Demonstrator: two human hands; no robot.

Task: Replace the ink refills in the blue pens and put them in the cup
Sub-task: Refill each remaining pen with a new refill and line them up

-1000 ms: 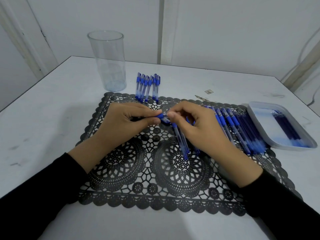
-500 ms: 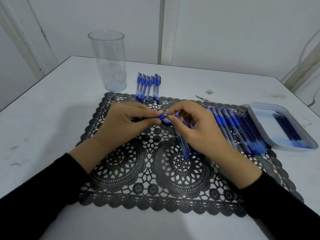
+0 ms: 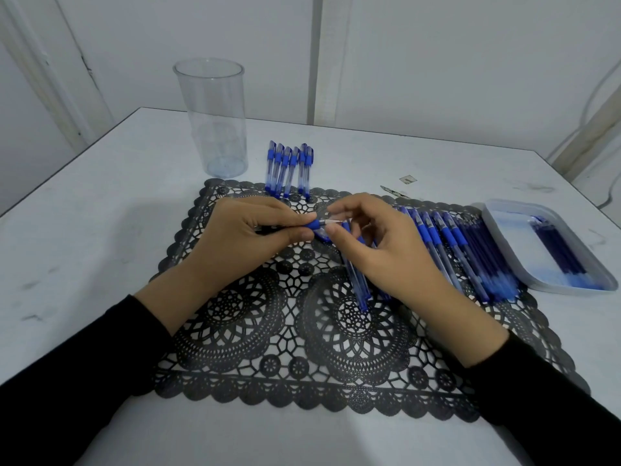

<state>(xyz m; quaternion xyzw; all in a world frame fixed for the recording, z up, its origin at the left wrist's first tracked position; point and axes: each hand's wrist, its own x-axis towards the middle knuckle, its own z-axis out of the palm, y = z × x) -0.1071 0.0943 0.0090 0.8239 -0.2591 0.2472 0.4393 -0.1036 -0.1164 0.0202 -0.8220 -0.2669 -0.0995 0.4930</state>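
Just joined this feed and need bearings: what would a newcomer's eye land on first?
The hands meeting mid-mat: the left hand grips a blue pen while the right hand pinches the refill tip at its end. A row of blue pens lies on the right side of the black lace mat beside a tray of dark refills, and a tall clear cup stands at the far left.

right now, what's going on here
A person's left hand holds a blue pen by its grip while the right hand pinches the thin tip sticking out of it. More pens lie in a row on the black mat, refills in the tray at right. The clear cup holds no pens yet.
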